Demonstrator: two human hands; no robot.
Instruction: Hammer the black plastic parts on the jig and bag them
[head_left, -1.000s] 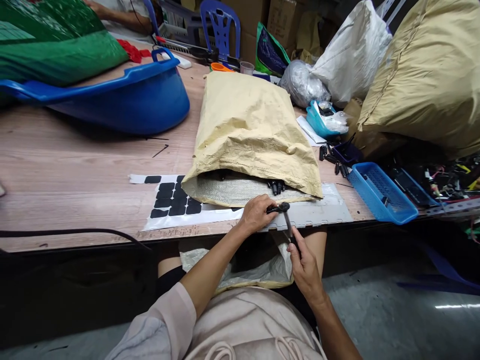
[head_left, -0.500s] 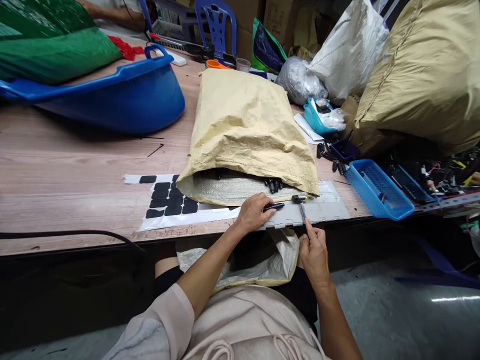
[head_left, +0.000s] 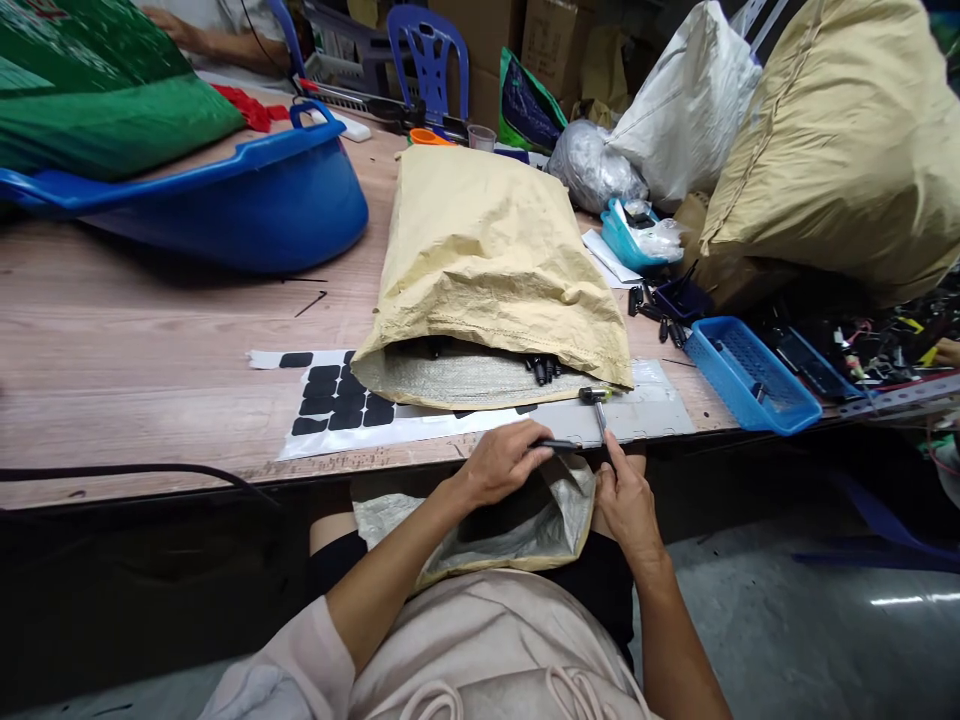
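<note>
Hammer, clasped in the right hand, juts forward of it. The left hand, apart from the right, grips 1 slim black piece over an open sack.

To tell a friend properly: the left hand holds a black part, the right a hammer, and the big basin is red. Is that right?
Not quite: the big basin is blue, as the head view shows. The left hand does hold a black part, and the right hand a hammer.
</note>
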